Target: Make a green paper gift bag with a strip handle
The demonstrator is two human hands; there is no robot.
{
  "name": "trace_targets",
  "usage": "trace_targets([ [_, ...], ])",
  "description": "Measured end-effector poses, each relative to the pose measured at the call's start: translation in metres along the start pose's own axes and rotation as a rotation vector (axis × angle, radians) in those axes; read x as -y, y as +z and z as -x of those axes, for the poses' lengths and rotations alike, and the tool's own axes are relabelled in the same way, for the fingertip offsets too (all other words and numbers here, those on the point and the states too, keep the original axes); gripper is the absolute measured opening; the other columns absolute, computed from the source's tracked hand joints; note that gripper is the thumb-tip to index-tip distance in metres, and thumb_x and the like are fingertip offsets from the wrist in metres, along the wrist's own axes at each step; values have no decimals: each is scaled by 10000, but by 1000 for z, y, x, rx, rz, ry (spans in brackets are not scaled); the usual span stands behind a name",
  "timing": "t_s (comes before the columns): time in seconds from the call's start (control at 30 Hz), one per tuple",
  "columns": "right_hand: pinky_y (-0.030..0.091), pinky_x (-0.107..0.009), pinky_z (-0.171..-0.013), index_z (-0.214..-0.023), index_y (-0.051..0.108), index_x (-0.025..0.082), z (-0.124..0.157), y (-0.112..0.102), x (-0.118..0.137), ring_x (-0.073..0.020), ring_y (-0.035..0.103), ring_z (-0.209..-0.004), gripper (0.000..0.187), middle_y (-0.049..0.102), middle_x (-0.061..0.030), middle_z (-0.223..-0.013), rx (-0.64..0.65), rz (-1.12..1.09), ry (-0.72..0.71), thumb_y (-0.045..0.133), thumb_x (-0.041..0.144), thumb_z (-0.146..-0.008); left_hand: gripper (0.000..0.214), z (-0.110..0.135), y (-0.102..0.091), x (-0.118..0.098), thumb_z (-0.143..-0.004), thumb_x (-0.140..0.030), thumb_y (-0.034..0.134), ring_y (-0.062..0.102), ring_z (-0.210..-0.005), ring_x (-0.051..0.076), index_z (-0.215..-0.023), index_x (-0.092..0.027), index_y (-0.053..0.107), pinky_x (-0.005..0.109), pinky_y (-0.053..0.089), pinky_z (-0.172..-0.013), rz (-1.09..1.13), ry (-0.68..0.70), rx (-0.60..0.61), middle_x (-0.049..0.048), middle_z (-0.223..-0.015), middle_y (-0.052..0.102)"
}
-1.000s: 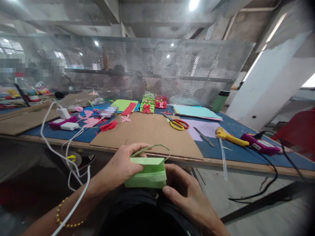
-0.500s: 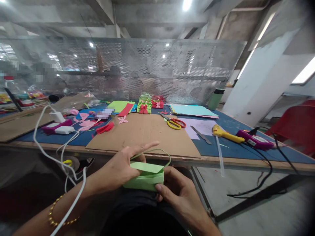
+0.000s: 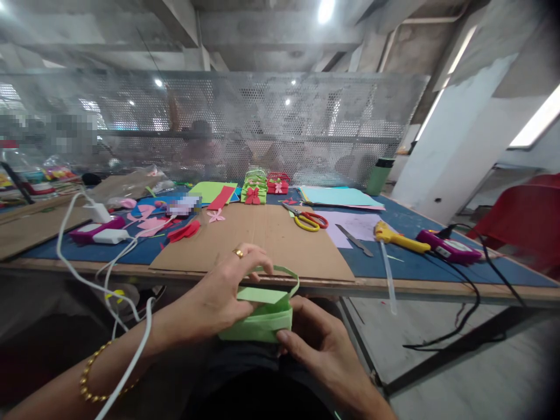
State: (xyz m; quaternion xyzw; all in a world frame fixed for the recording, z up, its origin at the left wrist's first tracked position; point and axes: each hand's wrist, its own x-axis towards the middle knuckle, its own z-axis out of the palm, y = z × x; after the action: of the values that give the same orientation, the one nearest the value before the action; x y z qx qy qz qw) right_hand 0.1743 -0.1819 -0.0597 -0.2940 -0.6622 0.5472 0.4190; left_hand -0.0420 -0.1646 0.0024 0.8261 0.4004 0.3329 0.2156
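A small light-green paper handbag (image 3: 260, 328) with a thin looped handle and a top flap is held low, over my lap and in front of the table edge. My left hand (image 3: 221, 291) is at its left side, thumb against the flap and fingers curled by the handle. My right hand (image 3: 321, 341) grips the bag's right end, thumb on the front face and fingers behind. The fingertips behind the bag are partly hidden. Beyond lies a brown cardboard sheet (image 3: 258, 242), with scissors (image 3: 308, 221) at its right.
Finished-looking green bags (image 3: 254, 189) and a red bag (image 3: 278, 184) stand at the back. To the right lie a craft knife (image 3: 355, 240), a yellow glue gun (image 3: 402, 239) and a purple power strip (image 3: 448, 246). A white cable (image 3: 144, 332) hangs across my left forearm.
My left fingers have curled down towards the handle from a stretched position. The handle has turned, showing its flat side more. My right hand stays on the bag.
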Motion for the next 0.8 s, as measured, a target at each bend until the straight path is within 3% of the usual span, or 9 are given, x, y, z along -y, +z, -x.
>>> trace_targets([
  [0.23, 504, -294, -702, -952, 627, 197, 1, -2, -3, -167, 608, -780, 204, 619, -12, -866, -11, 103, -9, 675, 391, -910, 106, -5, -2, -7, -823, -159, 661, 625, -976, 190, -871, -220, 732, 316, 411, -890, -77, -36, 121, 24, -1100, 666],
  [0.43, 512, -283, -709, -932, 620, 200, 1, -3, -4, -166, 608, -788, 201, 618, -8, -858, -10, 163, -19, 671, 394, -910, 132, -11, -1, -9, -875, -256, 680, 627, -943, 181, -780, -241, 771, 356, 333, -950, -73, -105, 177, -10, -1040, 709],
  [0.53, 524, -284, -692, -1027, 631, 212, 1, -5, -1, -165, 613, -774, 196, 626, -10, -881, -16, 199, -57, 673, 364, -909, 140, -13, -2, -8, -884, -252, 676, 621, -942, 184, -789, -242, 778, 353, 339, -934, -68, -91, 155, -5, -1012, 715],
  [0.67, 544, -279, -701, -1183, 606, 244, 4, -10, 4, -161, 633, -819, 253, 635, -45, -1037, -193, 406, -280, 629, 238, -932, 152, -11, -4, -5, -900, -272, 659, 606, -993, 204, -836, -289, 796, 368, 337, -930, -106, -91, 81, -4, -1028, 710],
  [0.8, 539, -260, -742, -1153, 628, 227, 9, -9, 5, -149, 622, -851, 251, 603, -51, -1009, -347, 682, -541, 598, 114, -931, 124, -9, -3, -2, -885, -305, 678, 598, -1049, 215, -885, -325, 801, 376, 338, -943, -96, -131, 22, -13, -1107, 701],
])
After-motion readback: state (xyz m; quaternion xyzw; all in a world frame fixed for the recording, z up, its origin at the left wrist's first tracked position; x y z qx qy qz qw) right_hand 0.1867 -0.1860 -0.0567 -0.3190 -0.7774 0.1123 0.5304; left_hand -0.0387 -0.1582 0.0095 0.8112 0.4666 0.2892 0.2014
